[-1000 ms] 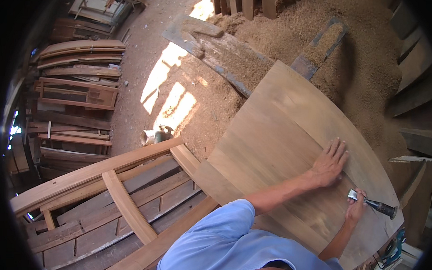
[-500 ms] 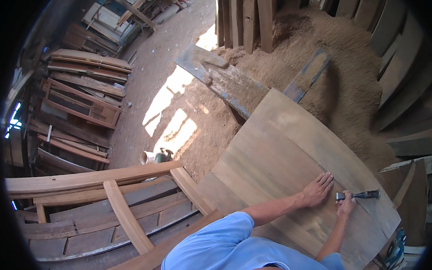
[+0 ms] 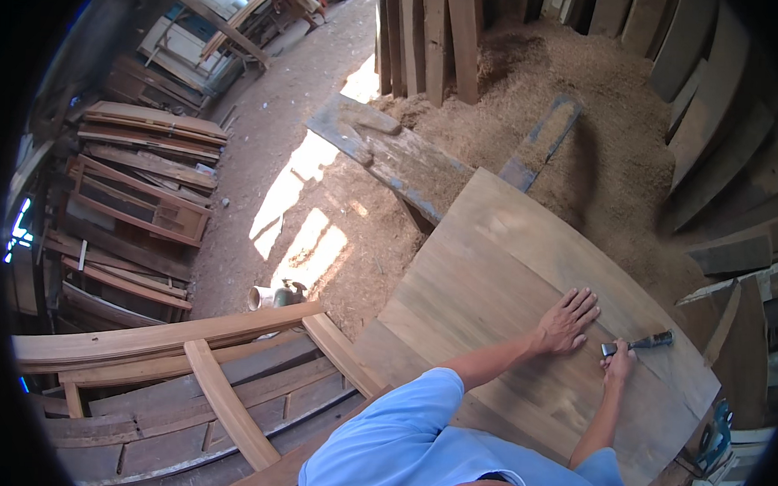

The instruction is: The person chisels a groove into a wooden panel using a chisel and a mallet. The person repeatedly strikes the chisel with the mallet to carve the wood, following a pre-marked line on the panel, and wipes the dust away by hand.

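Note:
My left hand [image 3: 566, 323] lies flat on a large wooden panel [image 3: 482, 272], its fingers stretched out. To the right of it, my right hand [image 3: 620, 362] is closed round what looks like a chisel [image 3: 651, 341], with a dark handle and a flat shiny end. The tool is low over the panel, its dark end pointing right and its flat end left. Whether it touches the wood I cannot tell. Several boards joined side by side make up the panel.
Left of me stands a curved wooden frame [image 3: 229, 400]. Sawdust [image 3: 614, 182] is heaped beyond the panel, around a worn plank bench [image 3: 409, 149]. Upright boards [image 3: 430, 39] stand at the back, stacked wood [image 3: 143, 183] at far left. A teal power tool [image 3: 716, 434] sits right.
The whole view has shifted slightly. My left hand's fingers have spread a little. The chisel stays in my right hand, nearly in the same place over the panel.

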Tool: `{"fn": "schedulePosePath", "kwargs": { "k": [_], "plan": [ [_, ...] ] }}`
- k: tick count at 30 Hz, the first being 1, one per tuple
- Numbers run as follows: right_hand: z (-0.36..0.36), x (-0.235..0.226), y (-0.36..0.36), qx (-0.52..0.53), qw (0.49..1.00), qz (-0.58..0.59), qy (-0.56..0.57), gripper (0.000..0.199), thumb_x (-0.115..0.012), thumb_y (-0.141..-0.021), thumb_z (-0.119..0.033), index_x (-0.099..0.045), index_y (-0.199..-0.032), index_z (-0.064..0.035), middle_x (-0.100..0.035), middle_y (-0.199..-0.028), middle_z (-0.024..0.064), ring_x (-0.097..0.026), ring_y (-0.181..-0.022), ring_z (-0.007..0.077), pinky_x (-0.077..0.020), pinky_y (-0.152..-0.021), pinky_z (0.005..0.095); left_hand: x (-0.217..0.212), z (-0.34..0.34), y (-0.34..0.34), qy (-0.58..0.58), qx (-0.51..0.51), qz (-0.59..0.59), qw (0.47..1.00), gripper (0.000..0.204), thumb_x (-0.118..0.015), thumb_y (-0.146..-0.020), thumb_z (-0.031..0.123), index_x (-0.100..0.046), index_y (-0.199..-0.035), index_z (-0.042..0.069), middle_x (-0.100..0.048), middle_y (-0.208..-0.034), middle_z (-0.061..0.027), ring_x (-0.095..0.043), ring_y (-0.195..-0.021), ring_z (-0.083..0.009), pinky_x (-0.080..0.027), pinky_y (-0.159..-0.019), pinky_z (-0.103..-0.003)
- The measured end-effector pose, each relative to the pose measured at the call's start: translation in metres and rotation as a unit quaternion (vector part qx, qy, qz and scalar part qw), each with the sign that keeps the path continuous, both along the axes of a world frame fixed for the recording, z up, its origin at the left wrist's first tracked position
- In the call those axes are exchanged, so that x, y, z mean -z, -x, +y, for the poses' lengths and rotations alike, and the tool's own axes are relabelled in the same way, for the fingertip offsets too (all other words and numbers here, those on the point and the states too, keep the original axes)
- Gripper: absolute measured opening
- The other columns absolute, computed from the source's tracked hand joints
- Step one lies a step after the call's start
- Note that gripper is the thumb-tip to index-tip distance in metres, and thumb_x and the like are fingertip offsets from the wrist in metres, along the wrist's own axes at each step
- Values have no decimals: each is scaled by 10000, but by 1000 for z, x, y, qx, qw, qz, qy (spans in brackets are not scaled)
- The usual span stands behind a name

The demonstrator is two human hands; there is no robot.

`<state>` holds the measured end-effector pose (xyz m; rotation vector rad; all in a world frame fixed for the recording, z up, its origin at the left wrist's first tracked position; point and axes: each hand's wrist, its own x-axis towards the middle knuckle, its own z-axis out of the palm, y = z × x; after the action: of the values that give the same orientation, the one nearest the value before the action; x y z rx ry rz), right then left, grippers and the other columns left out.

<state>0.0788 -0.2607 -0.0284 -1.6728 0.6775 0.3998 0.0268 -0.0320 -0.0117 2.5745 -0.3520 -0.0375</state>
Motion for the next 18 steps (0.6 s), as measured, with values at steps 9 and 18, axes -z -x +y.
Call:
{"fn": "schedulePosePath", "kwargs": {
  "k": [9, 18],
  "plan": [
    [5, -3, -1, -13, 999, 21, 24, 270, -602, -954, -280, -582, -881, -21, -519, -610, 29, -465, -407, 118, -412, -359, 294, 18, 121, -36, -59, -249, -27, 966, 742, -524, -944, 446, -369, -1566, 72, -259, -1625, -301, -173, -1536, -465, -106, -1250, -575],
    [8, -9, -4, -20, 998, 31, 46, 312, -570, -982, -316, -578, -897, -16, -530, -604, 40, -471, -393, 129, -406, -347, 295, 9, 216, 71, -163, -409, 11, 898, 736, -478, -974, 433, -332, -1578, 38, -257, -1623, -315, -162, -1532, -482, -75, -1248, -580]
  ]
}}
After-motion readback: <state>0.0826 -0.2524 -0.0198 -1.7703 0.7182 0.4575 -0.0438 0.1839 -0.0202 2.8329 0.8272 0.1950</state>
